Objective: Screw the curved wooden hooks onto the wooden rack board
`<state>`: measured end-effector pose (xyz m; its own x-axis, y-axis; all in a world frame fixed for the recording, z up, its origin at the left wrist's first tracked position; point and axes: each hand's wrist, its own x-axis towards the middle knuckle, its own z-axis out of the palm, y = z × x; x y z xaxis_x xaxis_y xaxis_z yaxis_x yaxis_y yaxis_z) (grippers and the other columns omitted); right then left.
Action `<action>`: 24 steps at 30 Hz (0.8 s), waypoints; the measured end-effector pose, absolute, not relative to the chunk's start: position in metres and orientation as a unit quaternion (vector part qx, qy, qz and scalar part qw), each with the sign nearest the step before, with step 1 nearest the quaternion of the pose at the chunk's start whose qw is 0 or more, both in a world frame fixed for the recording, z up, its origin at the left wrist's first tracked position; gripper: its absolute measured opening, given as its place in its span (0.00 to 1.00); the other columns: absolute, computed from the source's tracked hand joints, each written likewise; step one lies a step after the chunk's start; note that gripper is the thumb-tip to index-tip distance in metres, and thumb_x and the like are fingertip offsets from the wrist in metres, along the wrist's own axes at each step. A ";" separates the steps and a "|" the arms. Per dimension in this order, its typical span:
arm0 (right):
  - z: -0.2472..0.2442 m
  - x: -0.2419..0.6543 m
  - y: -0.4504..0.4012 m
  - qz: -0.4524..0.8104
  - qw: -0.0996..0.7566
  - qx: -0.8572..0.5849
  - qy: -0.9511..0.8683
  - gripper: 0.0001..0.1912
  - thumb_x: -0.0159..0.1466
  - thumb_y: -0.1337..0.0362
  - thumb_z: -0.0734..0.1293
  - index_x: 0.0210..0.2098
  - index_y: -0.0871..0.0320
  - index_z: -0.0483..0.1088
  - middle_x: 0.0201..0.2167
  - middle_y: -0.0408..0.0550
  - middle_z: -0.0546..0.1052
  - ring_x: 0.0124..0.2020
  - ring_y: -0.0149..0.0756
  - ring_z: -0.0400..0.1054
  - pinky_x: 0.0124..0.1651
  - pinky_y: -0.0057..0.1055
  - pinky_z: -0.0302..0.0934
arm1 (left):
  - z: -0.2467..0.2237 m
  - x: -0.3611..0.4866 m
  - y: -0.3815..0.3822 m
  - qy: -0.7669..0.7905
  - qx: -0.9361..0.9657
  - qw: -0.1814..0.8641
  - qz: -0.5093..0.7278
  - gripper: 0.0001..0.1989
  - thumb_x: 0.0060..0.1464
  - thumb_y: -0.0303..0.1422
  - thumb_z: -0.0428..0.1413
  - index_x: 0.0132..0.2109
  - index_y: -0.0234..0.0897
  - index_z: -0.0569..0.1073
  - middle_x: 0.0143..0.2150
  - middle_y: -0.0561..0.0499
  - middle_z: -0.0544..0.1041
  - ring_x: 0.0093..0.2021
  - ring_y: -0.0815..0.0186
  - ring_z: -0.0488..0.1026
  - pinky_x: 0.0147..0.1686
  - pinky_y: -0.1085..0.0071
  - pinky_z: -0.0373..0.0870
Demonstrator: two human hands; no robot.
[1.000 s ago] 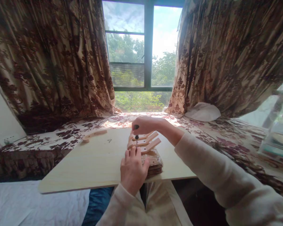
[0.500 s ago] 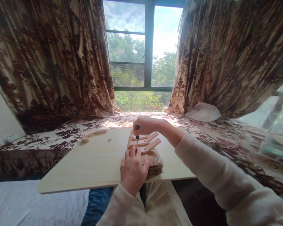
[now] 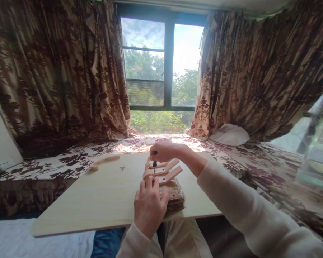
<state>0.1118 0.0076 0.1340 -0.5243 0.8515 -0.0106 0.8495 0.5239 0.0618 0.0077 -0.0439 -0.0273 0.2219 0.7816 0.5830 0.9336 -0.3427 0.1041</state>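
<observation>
My right hand (image 3: pixel 163 152) is closed around the dark handle of a screwdriver (image 3: pixel 154 164), its thin shaft pointing straight down. The shaft's lower end reaches the fingertips of my left hand (image 3: pixel 150 207), where the tip is hidden. My left fingers are bent over the left end of the nearest curved wooden piece (image 3: pixel 172 175), holding it. Several similar pale pieces with dark holes lie side by side just beyond. Beneath and in front of them is a stack of brown flat pieces (image 3: pixel 174 201) in clear plastic wrap.
The pale wooden tabletop (image 3: pixel 86 200) carries another curved wooden piece (image 3: pixel 107 162) at its far left. Behind it runs a flower-patterned ledge (image 3: pixel 134 143) below the window. A white bundle (image 3: pixel 230 135) rests there, and a clear box (image 3: pixel 316 179) stands at the right.
The view has tilted up a little, so everything sits lower in the picture. Both hands keep about the same places on the screwdriver and the wooden piece.
</observation>
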 end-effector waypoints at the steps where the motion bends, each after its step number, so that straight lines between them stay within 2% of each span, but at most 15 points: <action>1: 0.132 0.111 0.007 0.027 0.018 0.493 0.870 0.14 0.65 0.59 0.62 0.46 0.61 0.68 0.44 0.50 0.73 0.41 0.36 0.69 0.42 0.39 0.66 | -0.028 0.008 -0.044 -0.559 -0.767 0.135 -0.284 0.19 0.57 0.36 0.51 0.53 0.33 0.68 0.52 0.43 0.69 0.49 0.56 0.65 0.43 0.64 0.65; 9: 0.118 0.111 0.010 0.035 -0.019 0.505 0.862 0.14 0.66 0.59 0.62 0.48 0.60 0.68 0.45 0.50 0.72 0.41 0.36 0.69 0.43 0.39 0.66 | -0.033 0.009 -0.042 -0.570 -0.753 0.138 -0.299 0.19 0.56 0.35 0.52 0.53 0.33 0.69 0.54 0.42 0.68 0.51 0.56 0.64 0.45 0.63 0.64; 15: 0.130 0.105 0.007 0.011 0.014 0.475 0.880 0.13 0.65 0.60 0.63 0.46 0.60 0.69 0.44 0.49 0.73 0.41 0.36 0.69 0.42 0.39 0.66 | -0.033 0.009 -0.041 -0.572 -0.748 0.139 -0.306 0.18 0.57 0.35 0.51 0.53 0.34 0.69 0.56 0.42 0.68 0.53 0.56 0.64 0.46 0.63 0.65; 20: 0.125 0.099 0.008 0.043 -0.005 0.515 0.856 0.16 0.65 0.59 0.62 0.49 0.60 0.67 0.47 0.51 0.71 0.43 0.38 0.68 0.44 0.41 0.65 | -0.034 0.008 -0.041 -0.568 -0.750 0.136 -0.311 0.19 0.57 0.35 0.50 0.54 0.34 0.68 0.56 0.42 0.68 0.52 0.56 0.64 0.46 0.62 0.64; 24: 0.129 0.103 0.010 0.032 0.009 0.504 0.863 0.15 0.65 0.59 0.62 0.48 0.60 0.67 0.45 0.50 0.72 0.41 0.36 0.69 0.42 0.39 0.66 | -0.036 0.007 -0.040 -0.565 -0.752 0.137 -0.311 0.19 0.57 0.35 0.50 0.54 0.33 0.69 0.56 0.43 0.68 0.52 0.56 0.64 0.47 0.62 0.64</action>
<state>0.1032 0.0097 0.1291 -0.4913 0.8709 0.0157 0.8697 0.4894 0.0644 0.0068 -0.0403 -0.0362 0.1679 0.7642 0.6228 0.9346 -0.3243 0.1459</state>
